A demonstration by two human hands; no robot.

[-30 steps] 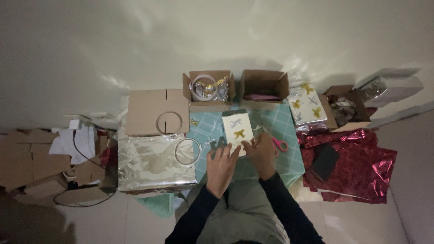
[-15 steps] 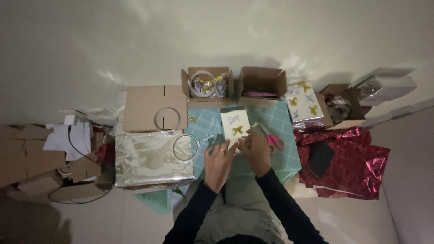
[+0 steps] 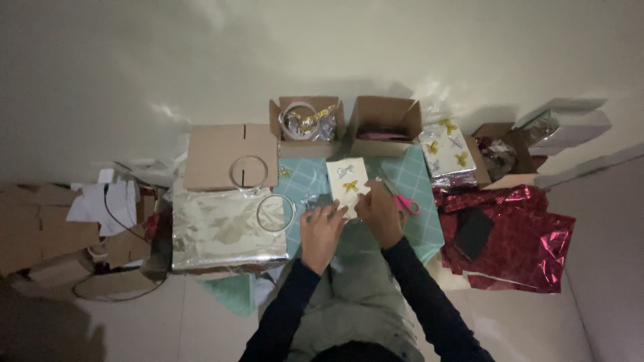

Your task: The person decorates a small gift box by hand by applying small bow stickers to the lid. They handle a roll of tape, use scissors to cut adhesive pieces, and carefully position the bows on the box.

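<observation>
Here, seen from above, a seated person holds a small white card [image 3: 349,184] bearing a silver bow and a gold bow. The left hand [image 3: 322,231] lies at about 7 o'clock from the card, fingers half curled at its lower left corner; whether they pinch the edge cannot be told. The right hand [image 3: 380,213] sits at about 4 o'clock, closed on the card's lower right edge. The card rests over a teal cutting mat [image 3: 409,181], its upper end pointing to 12 o'clock, towards an open carton of ribbon [image 3: 307,121].

Risk, as a judgement: the bows look lightly attached, and a thumb sliding up the card could knock one askew. Pink-handled scissors [image 3: 402,201] lie just beside the right hand at 3 o'clock; a careless sweep could push them off the mat or nick the red foil wrap [image 3: 530,234]. At 9 o'clock, a clear tape ring [image 3: 275,213] sits on silver foil paper [image 3: 221,231], near the left hand and easily dragged by a sleeve.
</observation>
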